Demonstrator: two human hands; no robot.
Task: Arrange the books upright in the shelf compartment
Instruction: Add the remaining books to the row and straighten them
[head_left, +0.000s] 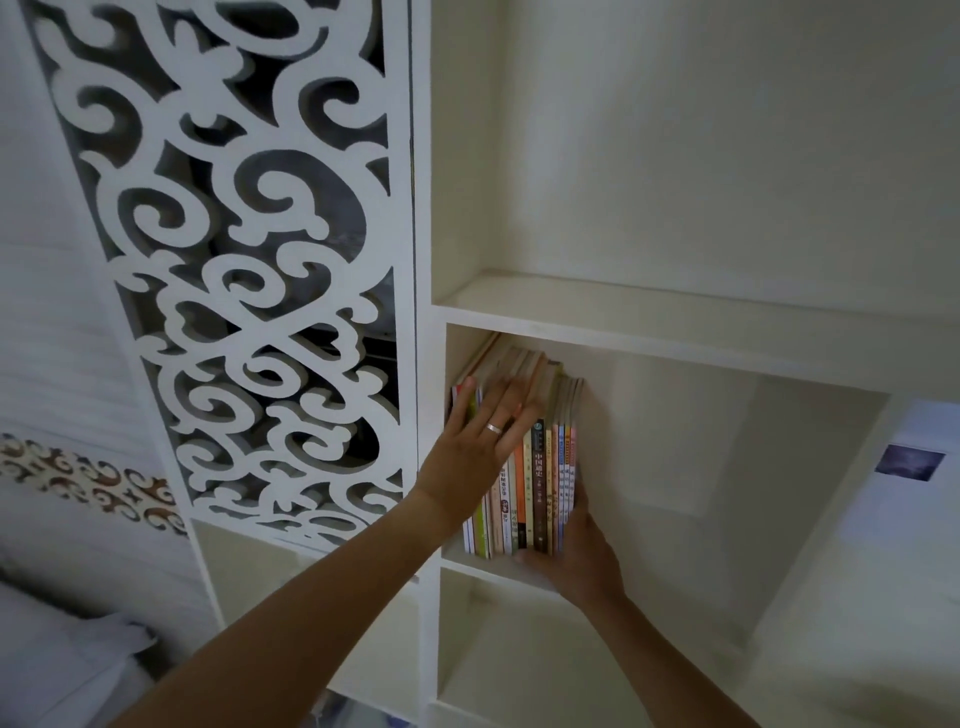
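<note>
**Books squared up against left wall of compartment**

Books (524, 467) stand upright, packed at the left end of the shelf compartment (727, 467), centre of the frame, spines out. Left hand (480, 447), fingers straight, lies flat on the spines near their tops, likely pushing them flush. Right hand (582, 551) cups the row's lower right corner, apparently bracing the last book against tipping; its grip is hidden, can't tell. Carved white screen (249, 270) at left.

White scroll-cut lattice panel (234, 249) at left, cream wall (727, 156) behind — patterned brown tile band (88, 483) low left, dim light
</note>
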